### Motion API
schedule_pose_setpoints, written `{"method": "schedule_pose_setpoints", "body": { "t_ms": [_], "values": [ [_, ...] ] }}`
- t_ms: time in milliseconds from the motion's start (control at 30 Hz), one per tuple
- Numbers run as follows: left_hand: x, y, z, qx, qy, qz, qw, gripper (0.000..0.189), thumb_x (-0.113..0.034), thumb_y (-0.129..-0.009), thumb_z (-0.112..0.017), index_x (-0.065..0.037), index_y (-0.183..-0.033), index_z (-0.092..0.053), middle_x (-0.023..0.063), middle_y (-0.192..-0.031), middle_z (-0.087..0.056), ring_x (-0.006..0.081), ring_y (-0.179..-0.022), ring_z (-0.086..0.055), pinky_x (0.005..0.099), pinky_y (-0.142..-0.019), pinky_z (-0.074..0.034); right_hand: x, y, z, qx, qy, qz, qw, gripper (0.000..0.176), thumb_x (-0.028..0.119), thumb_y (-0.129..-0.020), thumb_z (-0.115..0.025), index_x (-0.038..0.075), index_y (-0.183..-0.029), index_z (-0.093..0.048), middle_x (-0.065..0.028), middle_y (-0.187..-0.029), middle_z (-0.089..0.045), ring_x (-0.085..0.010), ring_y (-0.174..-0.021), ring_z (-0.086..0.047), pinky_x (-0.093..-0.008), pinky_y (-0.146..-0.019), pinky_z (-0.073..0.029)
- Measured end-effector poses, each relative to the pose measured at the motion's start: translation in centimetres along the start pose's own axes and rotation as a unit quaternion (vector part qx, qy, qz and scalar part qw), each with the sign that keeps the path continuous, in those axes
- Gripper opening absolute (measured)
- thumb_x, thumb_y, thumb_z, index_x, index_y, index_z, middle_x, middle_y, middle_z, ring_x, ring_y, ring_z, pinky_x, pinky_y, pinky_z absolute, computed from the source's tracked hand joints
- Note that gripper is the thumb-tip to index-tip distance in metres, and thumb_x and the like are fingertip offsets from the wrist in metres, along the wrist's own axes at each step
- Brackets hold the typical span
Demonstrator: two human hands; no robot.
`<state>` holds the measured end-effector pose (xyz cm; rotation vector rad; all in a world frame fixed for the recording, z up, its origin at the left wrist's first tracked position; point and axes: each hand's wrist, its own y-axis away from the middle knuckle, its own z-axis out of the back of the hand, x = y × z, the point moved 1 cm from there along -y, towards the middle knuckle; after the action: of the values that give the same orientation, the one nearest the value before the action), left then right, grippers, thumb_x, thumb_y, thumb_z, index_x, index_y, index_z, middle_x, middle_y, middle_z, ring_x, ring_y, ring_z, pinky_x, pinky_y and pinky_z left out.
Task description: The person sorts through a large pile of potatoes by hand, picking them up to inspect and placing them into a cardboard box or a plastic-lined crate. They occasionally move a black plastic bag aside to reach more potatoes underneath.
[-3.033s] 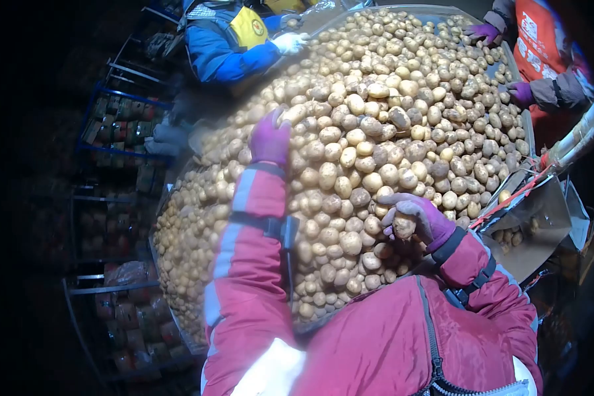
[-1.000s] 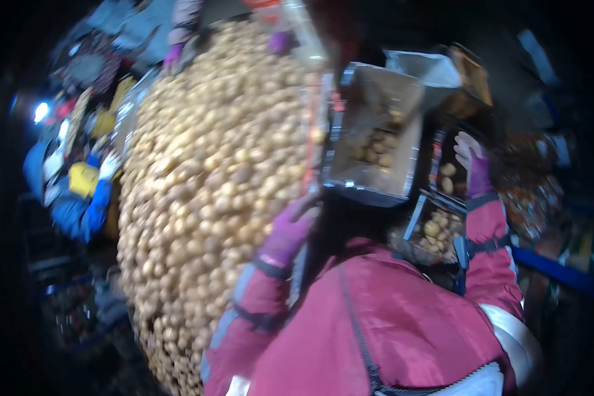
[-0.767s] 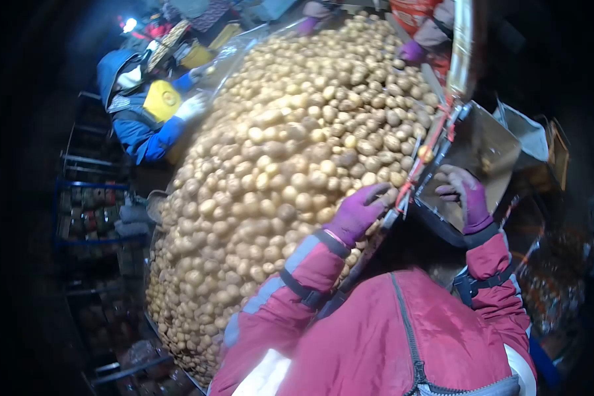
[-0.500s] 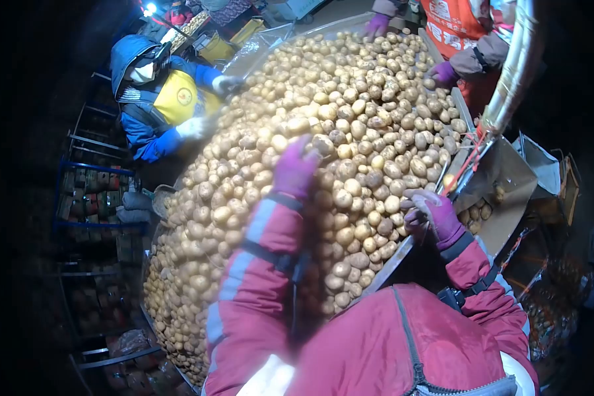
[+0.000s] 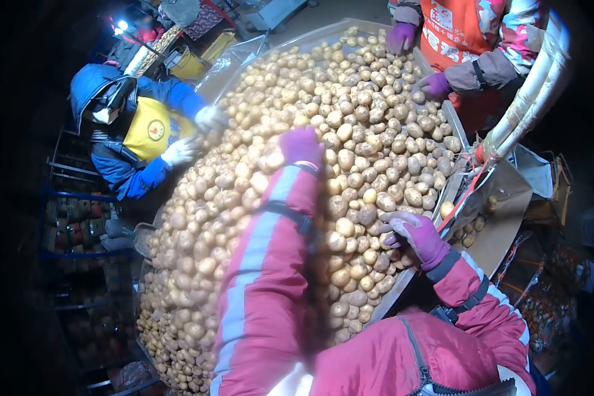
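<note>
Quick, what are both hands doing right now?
Left hand: on the potatoes, grip cannot be told.
Right hand: open, fingers loosely curled over potatoes.

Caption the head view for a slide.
Gloved left hand stretched over heaped potatoes, right hand at the near edge; a person in blue and another in orange opposite.

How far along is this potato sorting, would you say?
Done: a few tan potatoes lie in the brown side chute. In hand: the purple-gloved left hand reaches over the pile, the right hand rests at its edge. Left: the big metal-rimmed table is heaped full.
</note>
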<state>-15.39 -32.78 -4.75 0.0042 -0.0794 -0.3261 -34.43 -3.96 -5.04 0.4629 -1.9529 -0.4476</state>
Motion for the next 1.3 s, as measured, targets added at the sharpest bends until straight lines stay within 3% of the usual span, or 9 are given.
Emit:
{"method": "schedule_pose_setpoints", "body": {
  "t_ms": [267, 367, 533, 700, 1000, 1033, 1133, 1233, 1300],
  "values": [
    [-3.3, 6.3, 4.0, 0.052, 0.455, -0.001, 0.889, 0.047, -0.039, -0.082, -0.071, -0.006, -0.116, -0.067, 0.0173, -0.109, -0.069, 0.0359, -0.108, -0.064, 0.0451, -0.094, -0.051, 2.3, -2.0, -0.9, 0.032, -0.074, -0.015, 0.997, 0.062, 0.048, -0.104, -0.046, 0.002, -0.147, -0.043, -0.0165, -0.125, -0.064, -0.0194, -0.087, -0.07, -0.0316, -0.078, -0.058],
    [-5.1, 10.2, 4.5, 0.114, 0.362, -0.176, 0.908, 0.057, -0.042, -0.084, -0.069, -0.007, -0.128, -0.064, 0.0202, -0.117, -0.068, 0.0365, -0.112, -0.064, 0.0417, -0.099, -0.05, 0.1, -5.0, 0.2, 0.035, -0.192, -0.05, 0.98, 0.056, 0.051, -0.103, -0.049, 0.008, -0.139, -0.05, -0.013, -0.114, -0.068, -0.0218, -0.081, -0.07, -0.033, -0.07, -0.059],
    [1.8, 2.2, 5.5, 0.005, 0.202, 0.013, 0.979, 0.043, -0.036, -0.085, -0.07, -0.008, -0.116, -0.068, 0.0177, -0.105, -0.072, 0.0365, -0.102, -0.068, 0.0462, -0.09, -0.053, 0.7, -3.6, 0.3, 0.069, -0.169, -0.057, 0.982, 0.041, 0.039, -0.102, -0.053, 0.004, -0.121, -0.062, -0.0113, -0.103, -0.07, -0.0203, -0.074, -0.068, -0.0308, -0.062, -0.057],
    [2.0, 0.2, 3.0, -0.02, -0.065, -0.037, 0.997, 0.034, -0.032, -0.079, -0.07, -0.01, -0.104, -0.069, 0.0173, -0.102, -0.071, 0.0373, -0.097, -0.067, 0.0478, -0.086, -0.053, 1.8, -2.0, 0.0, 0.04, -0.088, -0.047, 0.994, 0.039, 0.033, -0.1, -0.053, -0.003, -0.11, -0.064, -0.0168, -0.104, -0.068, -0.0217, -0.084, -0.068, -0.0329, -0.068, -0.059],
    [-3.9, 13.1, 4.4, -0.087, 0.45, -0.127, 0.88, 0.051, -0.034, -0.089, -0.072, -0.003, -0.129, -0.064, 0.0143, -0.102, -0.07, 0.0252, -0.093, -0.066, 0.0364, -0.082, -0.053, 1.1, -1.6, -1.1, 0.053, -0.116, -0.004, 0.992, 0.043, 0.037, -0.104, -0.049, 0.0, -0.122, -0.059, -0.0134, -0.095, -0.07, -0.0184, -0.07, -0.068, -0.0311, -0.06, -0.059],
    [-6.7, 16.1, 10.0, 0.141, 0.592, -0.05, 0.792, 0.051, -0.033, -0.088, -0.073, -0.005, -0.129, -0.065, 0.0163, -0.109, -0.07, 0.0282, -0.098, -0.065, 0.038, -0.086, -0.052, 1.8, -1.5, -1.5, 0.081, -0.055, 0.009, 0.995, 0.044, 0.039, -0.104, -0.049, 0.002, -0.124, -0.06, -0.0111, -0.096, -0.07, -0.0178, -0.07, -0.069, -0.0291, -0.06, -0.058],
    [-8.9, 22.2, 4.0, 0.013, 0.444, -0.155, 0.882, 0.055, -0.031, -0.088, -0.072, -0.001, -0.132, -0.061, 0.0203, -0.119, -0.066, 0.0322, -0.113, -0.062, 0.0408, -0.1, -0.047, -0.9, -1.2, -0.6, 0.093, -0.089, 0.07, 0.989, 0.045, 0.038, -0.105, -0.05, 0.001, -0.131, -0.058, -0.0091, -0.109, -0.068, -0.0156, -0.08, -0.068, -0.0312, -0.065, -0.057],
    [-8.4, 25.2, 3.4, 0.163, 0.632, -0.011, 0.758, 0.05, -0.026, -0.09, -0.07, -0.001, -0.133, -0.061, 0.0202, -0.127, -0.064, 0.0334, -0.12, -0.06, 0.0406, -0.104, -0.047, -2.4, 2.1, 2.4, 0.12, -0.135, -0.066, 0.981, 0.048, 0.042, -0.104, -0.051, 0.001, -0.128, -0.06, -0.0104, -0.105, -0.069, -0.0177, -0.069, -0.067, -0.0322, -0.058, -0.056],
    [-7.1, 25.4, 4.8, 0.154, 0.589, -0.036, 0.792, 0.05, -0.02, -0.092, -0.069, -0.002, -0.137, -0.058, 0.0167, -0.132, -0.063, 0.0281, -0.123, -0.058, 0.037, -0.104, -0.047, -2.8, 4.2, 4.3, 0.059, -0.131, -0.061, 0.988, 0.048, 0.046, -0.103, -0.051, 0.002, -0.117, -0.062, -0.0135, -0.091, -0.071, -0.02, -0.061, -0.066, -0.0321, -0.052, -0.054]
  ]
}}
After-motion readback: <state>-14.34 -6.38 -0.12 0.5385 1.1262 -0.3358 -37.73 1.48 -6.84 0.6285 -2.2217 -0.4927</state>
